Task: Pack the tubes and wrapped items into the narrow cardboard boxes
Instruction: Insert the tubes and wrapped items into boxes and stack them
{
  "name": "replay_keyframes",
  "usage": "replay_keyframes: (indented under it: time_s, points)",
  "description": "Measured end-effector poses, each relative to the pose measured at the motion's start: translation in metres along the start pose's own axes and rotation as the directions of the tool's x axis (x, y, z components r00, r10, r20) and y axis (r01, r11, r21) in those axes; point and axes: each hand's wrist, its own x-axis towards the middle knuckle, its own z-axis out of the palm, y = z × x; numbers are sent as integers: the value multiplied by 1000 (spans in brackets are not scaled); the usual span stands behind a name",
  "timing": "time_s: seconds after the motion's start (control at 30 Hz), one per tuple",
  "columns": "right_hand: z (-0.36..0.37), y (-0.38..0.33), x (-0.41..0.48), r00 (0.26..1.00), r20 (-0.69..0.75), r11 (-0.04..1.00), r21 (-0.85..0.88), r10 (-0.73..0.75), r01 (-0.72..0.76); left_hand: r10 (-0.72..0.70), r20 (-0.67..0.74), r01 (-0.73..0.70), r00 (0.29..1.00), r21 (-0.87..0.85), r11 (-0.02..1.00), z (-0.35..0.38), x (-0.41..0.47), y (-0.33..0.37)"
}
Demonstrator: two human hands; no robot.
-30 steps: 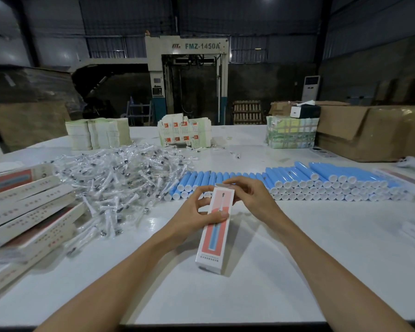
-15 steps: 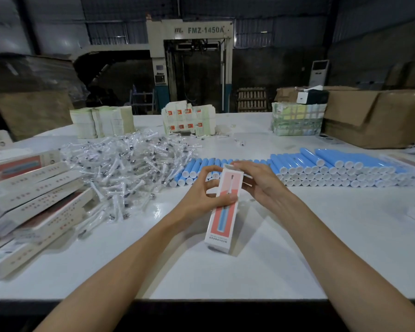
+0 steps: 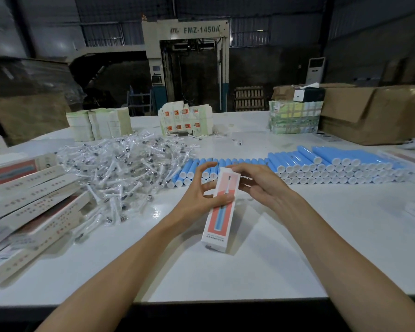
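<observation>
One narrow box (image 3: 219, 219), left hand (image 3: 199, 197) grip holding its middle, right hand (image 3: 264, 185) slack at top (dozens of blue tubes (image 3: 321, 164))

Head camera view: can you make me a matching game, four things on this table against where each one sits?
Things:
1 blue tubes
2 wrapped items
3 pink-fronted box
4 closed boxes

Places:
a piled at far left
b gripped by the left hand
c neat rows, right of centre
d loose heap, left of centre

Pairs: 1-c, 2-d, 3-b, 4-a
</observation>
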Motion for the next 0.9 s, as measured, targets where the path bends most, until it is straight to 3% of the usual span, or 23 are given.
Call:
replay_keyframes:
  time_s: [0.23, 0.4, 0.73, 0.9]
  points:
    - [1, -1, -6, 992, 53, 974, -191, -113, 121, 22, -26, -22, 999, 18, 1000, -1, -1, -2]
    - [-1, -1, -9, 973, 154, 953, -227, -170, 202, 41, -25, -40, 999, 25, 999, -3, -1, -2]
    - [5, 2, -9, 963, 60, 889, -371, -264, 267, 47, -34, -46, 998, 47, 998, -4, -1, -1]
    - [13, 10, -5, 961, 58, 907, -319, -269, 274, 65, -41, -63, 997, 53, 997, -7, 1, -2]
